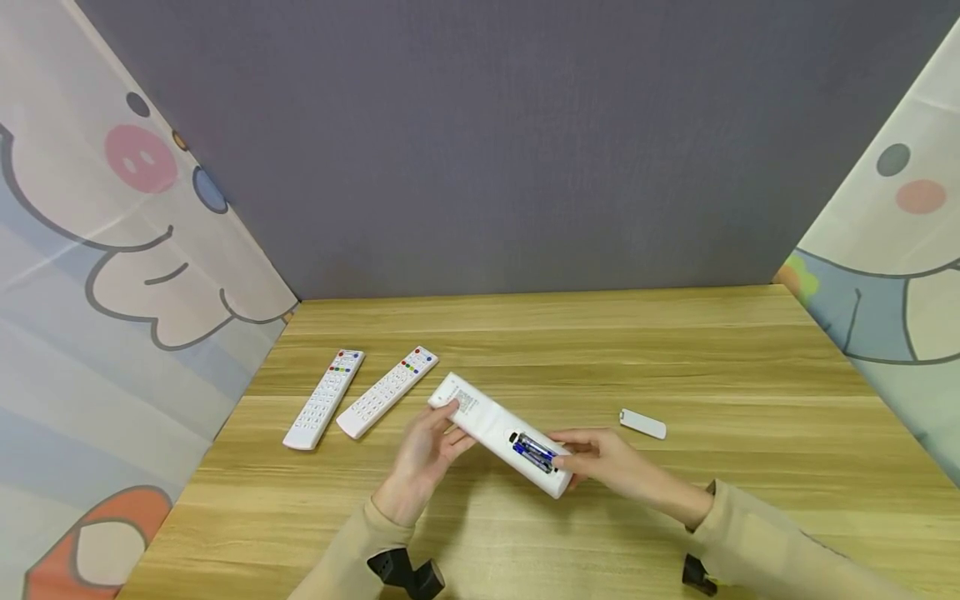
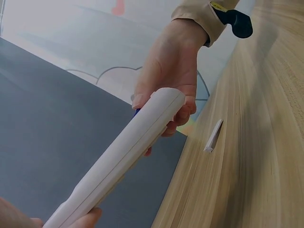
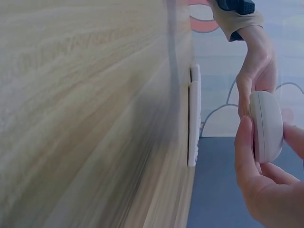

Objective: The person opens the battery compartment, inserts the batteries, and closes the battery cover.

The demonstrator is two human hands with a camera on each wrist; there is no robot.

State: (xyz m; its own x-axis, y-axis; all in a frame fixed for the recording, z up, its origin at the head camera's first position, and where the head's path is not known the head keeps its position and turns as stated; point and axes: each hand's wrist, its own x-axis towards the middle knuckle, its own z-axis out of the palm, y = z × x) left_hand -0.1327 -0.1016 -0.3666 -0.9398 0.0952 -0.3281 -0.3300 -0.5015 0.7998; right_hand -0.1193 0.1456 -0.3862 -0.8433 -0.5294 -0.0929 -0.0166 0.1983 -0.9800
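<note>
A white remote control (image 1: 491, 425) is held above the table with its back up and its battery compartment uncovered. Two blue-and-silver batteries (image 1: 534, 452) lie side by side in that compartment. My left hand (image 1: 422, 457) grips the remote's far-left end, thumb on the back near a printed code. At the other end my right hand (image 1: 596, 457) holds the remote, its thumb against the batteries and the fingers beneath. In the left wrist view the remote (image 2: 126, 147) appears edge-on, with the right hand (image 2: 171, 71) around its end. The white battery cover (image 1: 642, 423) lies on the table to the right.
Two more white remotes lie button side up on the left: one remote (image 1: 324, 400) farther left, another remote (image 1: 387, 392) beside it. The wooden table (image 1: 720, 350) meets a grey panel (image 1: 525, 150) at the back. Cartoon-printed cloth (image 1: 67, 333) hangs at both sides.
</note>
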